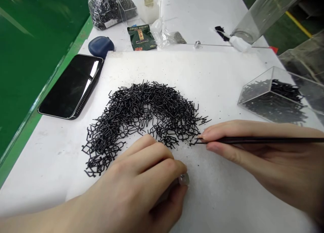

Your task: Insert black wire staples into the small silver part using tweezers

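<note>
A curved heap of small black bent pieces [146, 104] lies on the white work surface. My right hand [263, 152] pinches dark tweezers [243, 140] between thumb and fingers, their tips at the heap's right end. Below the heap, my left hand [141, 179] is closed, its thumb and fingertips round a small translucent piece [184, 179]. Part of that piece is hidden by the fingers.
A phone [72, 86] and a dark blue object [101, 46] lie at the left. A clear box of black pieces [274, 98] stands at the right. Behind are a green packet [141, 37], a filled plastic bag [110, 8] and a clear cylinder [263, 17].
</note>
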Motion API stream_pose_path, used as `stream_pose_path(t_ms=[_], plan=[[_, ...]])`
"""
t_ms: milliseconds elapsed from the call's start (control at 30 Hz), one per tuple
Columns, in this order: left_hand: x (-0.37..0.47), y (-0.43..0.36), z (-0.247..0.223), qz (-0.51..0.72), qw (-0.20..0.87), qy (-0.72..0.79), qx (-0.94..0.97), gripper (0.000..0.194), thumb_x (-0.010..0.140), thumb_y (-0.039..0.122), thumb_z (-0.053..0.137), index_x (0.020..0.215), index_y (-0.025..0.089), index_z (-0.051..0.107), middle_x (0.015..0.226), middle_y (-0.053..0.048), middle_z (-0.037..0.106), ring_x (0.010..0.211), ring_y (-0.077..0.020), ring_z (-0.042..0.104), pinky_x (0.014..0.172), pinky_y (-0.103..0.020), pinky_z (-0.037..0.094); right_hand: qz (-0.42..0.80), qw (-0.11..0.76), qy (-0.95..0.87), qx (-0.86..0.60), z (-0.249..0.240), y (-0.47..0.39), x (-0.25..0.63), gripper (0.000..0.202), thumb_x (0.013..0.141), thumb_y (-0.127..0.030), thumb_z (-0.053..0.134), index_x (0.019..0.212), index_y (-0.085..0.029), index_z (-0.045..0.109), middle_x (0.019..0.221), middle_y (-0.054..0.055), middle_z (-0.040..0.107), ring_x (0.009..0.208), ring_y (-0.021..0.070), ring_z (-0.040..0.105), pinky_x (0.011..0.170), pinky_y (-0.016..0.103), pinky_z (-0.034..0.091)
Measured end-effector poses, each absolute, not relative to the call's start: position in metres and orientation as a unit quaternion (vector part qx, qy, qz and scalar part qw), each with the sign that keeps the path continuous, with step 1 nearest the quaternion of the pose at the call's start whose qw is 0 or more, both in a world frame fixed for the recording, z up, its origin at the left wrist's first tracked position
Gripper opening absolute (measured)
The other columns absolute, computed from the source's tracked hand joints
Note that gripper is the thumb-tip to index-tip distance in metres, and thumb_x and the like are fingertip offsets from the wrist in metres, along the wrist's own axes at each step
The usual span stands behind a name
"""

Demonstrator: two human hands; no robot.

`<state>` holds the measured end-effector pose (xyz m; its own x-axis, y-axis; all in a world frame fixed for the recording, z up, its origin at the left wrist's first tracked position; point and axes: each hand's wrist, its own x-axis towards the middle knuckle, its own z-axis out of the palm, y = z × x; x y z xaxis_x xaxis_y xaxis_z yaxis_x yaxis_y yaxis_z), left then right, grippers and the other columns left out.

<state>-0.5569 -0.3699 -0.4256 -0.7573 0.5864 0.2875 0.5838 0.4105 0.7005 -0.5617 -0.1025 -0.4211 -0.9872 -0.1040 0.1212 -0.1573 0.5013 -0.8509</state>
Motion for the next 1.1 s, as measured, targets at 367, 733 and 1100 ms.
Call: stream_pose_path(t_ms=[367, 733, 1100], plan=[[-0.5583, -0.3713, -0.4224, 0.421, 0.019, 0.841, 0.339, 0.015, 0.108, 0.009, 0.070, 0.099, 0.020, 0.075, 0.088, 0.001, 0.071, 0.083, -0.0144, 0.063, 0.077, -0.026, 0.056, 0.464, 0.030, -0.882, 0.074, -0.4206, -0.1035, -0.5608, 0.010, 0.098, -0.040, 0.095, 0.104, -0.047, 0.093, 0.107, -0.011, 0.094, 0.091, 0.0229, 0.093, 0.083, 0.029, 0.080], [-0.5576, -0.3701, -0.4214, 0.419, 0.016, 0.841, 0.342, 0.017, 0.107, 0.007, 0.069, 0.104, 0.021, 0.078, 0.085, 0.000, 0.071, 0.080, -0.0160, 0.063, 0.073, -0.028, 0.057, 0.499, 0.009, -0.864, 0.069, -0.4214, -0.1017, -0.5594, 0.016, 0.095, -0.035, 0.098, 0.101, -0.049, 0.093, 0.107, -0.015, 0.094, 0.092, 0.0202, 0.094, 0.084, 0.024, 0.079], [-0.5577, -0.3710, -0.4205, 0.430, 0.022, 0.836, 0.339, 0.016, 0.108, 0.008, 0.070, 0.099, 0.019, 0.078, 0.087, 0.000, 0.071, 0.082, -0.0148, 0.063, 0.076, -0.028, 0.056, 0.490, 0.032, -0.869, 0.063, -0.4216, -0.1011, -0.5623, 0.012, 0.095, -0.039, 0.098, 0.101, -0.048, 0.094, 0.104, -0.011, 0.094, 0.091, 0.0250, 0.094, 0.081, 0.031, 0.081]])
